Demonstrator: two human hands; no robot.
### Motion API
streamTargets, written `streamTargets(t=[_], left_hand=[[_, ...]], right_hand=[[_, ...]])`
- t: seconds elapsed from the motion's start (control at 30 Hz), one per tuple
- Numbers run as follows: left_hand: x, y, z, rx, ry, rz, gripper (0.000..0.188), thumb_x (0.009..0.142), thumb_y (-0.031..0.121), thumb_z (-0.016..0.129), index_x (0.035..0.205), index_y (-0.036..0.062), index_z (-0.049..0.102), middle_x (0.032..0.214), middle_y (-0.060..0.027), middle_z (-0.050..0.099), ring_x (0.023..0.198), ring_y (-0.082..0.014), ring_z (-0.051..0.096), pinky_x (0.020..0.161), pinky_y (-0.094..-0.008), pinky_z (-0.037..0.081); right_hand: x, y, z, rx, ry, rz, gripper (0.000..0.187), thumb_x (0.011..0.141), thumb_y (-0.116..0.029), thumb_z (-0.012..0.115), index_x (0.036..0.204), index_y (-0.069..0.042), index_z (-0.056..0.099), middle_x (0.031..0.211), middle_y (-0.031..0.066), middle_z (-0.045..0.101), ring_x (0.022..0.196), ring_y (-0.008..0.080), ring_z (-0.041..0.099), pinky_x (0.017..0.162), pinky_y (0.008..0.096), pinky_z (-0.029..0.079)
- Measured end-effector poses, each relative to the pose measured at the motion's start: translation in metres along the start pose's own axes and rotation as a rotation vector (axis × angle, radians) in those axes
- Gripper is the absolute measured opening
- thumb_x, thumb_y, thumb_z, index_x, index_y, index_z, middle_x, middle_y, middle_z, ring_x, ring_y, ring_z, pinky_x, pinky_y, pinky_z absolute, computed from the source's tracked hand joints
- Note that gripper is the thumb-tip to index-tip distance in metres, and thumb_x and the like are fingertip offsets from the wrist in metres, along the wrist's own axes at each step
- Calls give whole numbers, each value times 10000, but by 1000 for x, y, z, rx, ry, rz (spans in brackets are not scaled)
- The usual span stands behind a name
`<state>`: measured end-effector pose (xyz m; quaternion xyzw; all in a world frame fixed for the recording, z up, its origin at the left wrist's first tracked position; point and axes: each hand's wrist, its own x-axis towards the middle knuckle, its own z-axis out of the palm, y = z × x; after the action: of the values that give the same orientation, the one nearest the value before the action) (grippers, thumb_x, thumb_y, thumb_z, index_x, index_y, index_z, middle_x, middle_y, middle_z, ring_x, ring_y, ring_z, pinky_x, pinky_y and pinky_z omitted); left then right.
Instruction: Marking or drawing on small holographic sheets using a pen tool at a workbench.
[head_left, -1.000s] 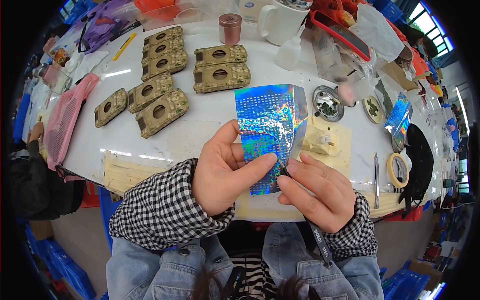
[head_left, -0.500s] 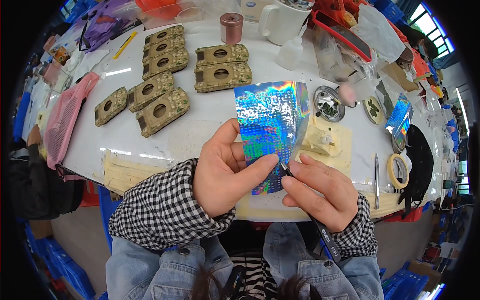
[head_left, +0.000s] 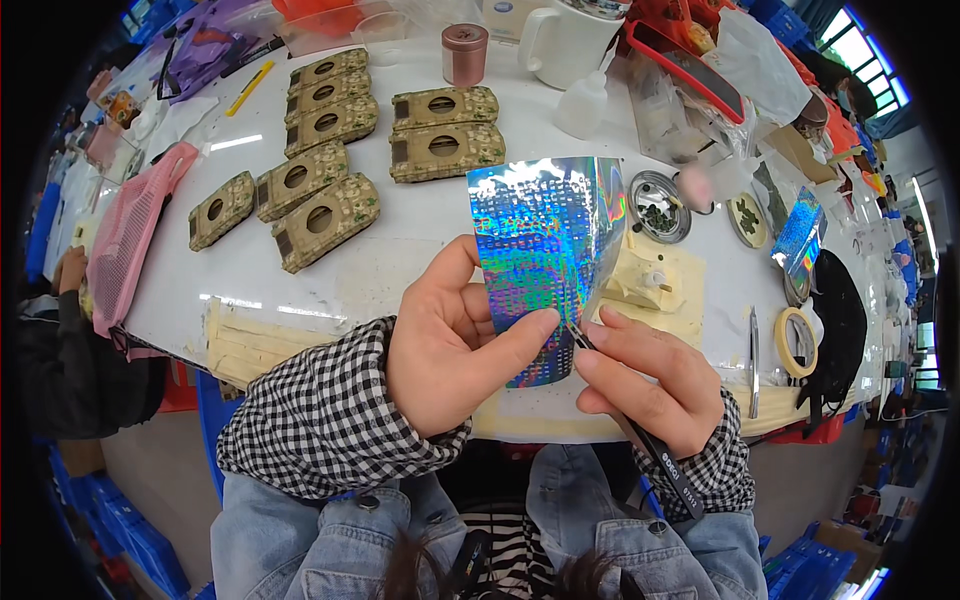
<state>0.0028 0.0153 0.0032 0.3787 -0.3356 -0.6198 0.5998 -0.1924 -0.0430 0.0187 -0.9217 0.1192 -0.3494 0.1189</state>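
Above the near edge of the table (head_left: 405,215), the left hand (head_left: 440,345) pinches a holographic sheet (head_left: 535,245); at its four o'clock, the right hand (head_left: 662,375) grips a black tool (head_left: 657,457), tip at the sheet. Camouflaged hulls (head_left: 355,122) lie at ten o'clock.

From my station I see the bare left hand (head_left: 440,350) pinching, its thumb (head_left: 520,347) pointing toward the bare right hand (head_left: 660,380), whose fingers (head_left: 648,362) curl inward; both forearms (head_left: 330,415) are sleeved in black-and-white check.
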Motion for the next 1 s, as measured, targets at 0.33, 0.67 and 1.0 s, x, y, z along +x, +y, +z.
streamTargets(t=[0.33, 0.67, 1.0], left_hand=[[-1, 1, 1, -9, 6, -7, 435, 883, -47, 582, 1267, 22, 391, 1089, -109, 657, 986, -124, 632, 835, -263, 528], [-2, 1, 3, 53, 24, 24, 450, 869, -42, 600, 1264, 23, 393, 1085, -112, 657, 989, -124, 632, 851, -257, 521], [-3, 0, 3, 54, 21, 19, 453, 867, -39, 605, 1266, 22, 399, 1101, -109, 652, 988, -119, 630, 841, -254, 521]], right_hand=[[1, 0, 0, 13, 7, 7, 363, 715, -143, 790, 1042, -24, 687, 1004, 138, 663, 870, 268, 678, 824, 393, 577], [0, -1, 0, 43, 0, 67, 361, 712, -135, 786, 1042, -29, 686, 1006, 129, 661, 883, 270, 673, 820, 382, 576], [4, -5, -3, 93, -27, 142, 340, 718, -110, 776, 1032, -19, 683, 984, 137, 662, 871, 264, 672, 819, 375, 577]])
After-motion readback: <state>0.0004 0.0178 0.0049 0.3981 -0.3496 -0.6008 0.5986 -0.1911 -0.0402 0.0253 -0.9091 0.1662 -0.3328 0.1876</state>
